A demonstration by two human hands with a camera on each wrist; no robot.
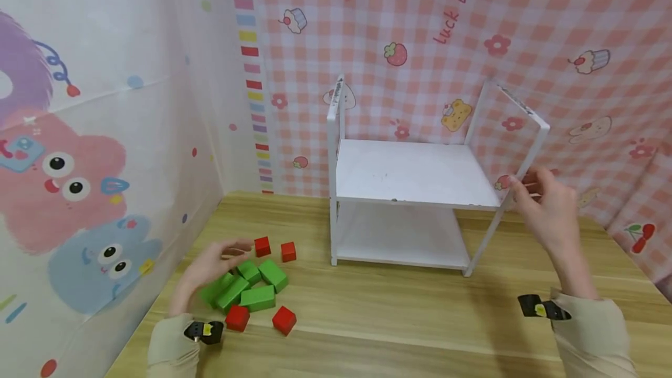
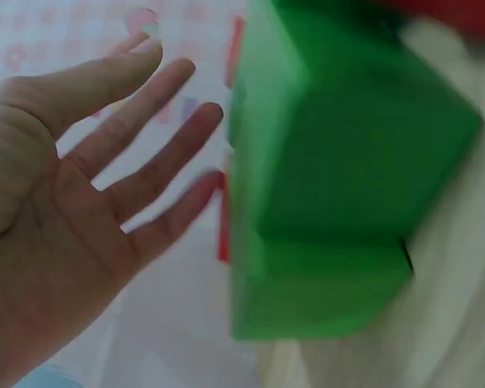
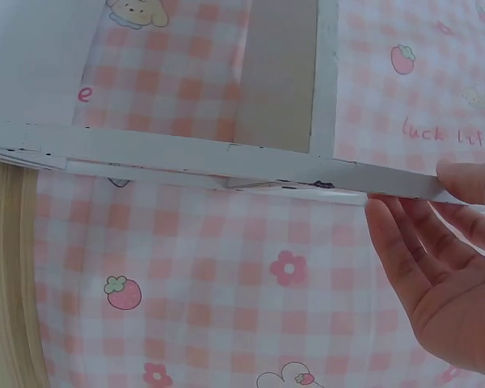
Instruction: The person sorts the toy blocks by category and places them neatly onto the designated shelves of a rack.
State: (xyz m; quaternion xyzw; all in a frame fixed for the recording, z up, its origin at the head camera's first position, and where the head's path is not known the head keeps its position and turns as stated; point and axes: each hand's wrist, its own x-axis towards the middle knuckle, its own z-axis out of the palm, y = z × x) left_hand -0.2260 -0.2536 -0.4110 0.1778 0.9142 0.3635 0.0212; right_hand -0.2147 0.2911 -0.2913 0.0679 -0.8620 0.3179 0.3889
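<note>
A white two-tier shelf rack (image 1: 415,171) stands on the wooden table, with chipped paint along its frame. My right hand (image 1: 551,206) holds its right front post a little above the upper board. In the right wrist view the thumb lies on one side of the post (image 3: 283,162) and the fingers on the other. At the left, my left hand (image 1: 212,264) is over a group of green blocks (image 1: 258,298), partly covering them. Its fingers are spread and loosely bent beside a large green block (image 2: 364,153) in the left wrist view, holding nothing.
Red cubes lie around the green blocks, two behind, including one red cube (image 1: 289,252), and two in front, including another red cube (image 1: 284,320). A pink checked cloth (image 1: 304,104) hangs behind the rack. A white cartoon-printed sheet (image 1: 157,150) borders the table (image 1: 367,319) on the left.
</note>
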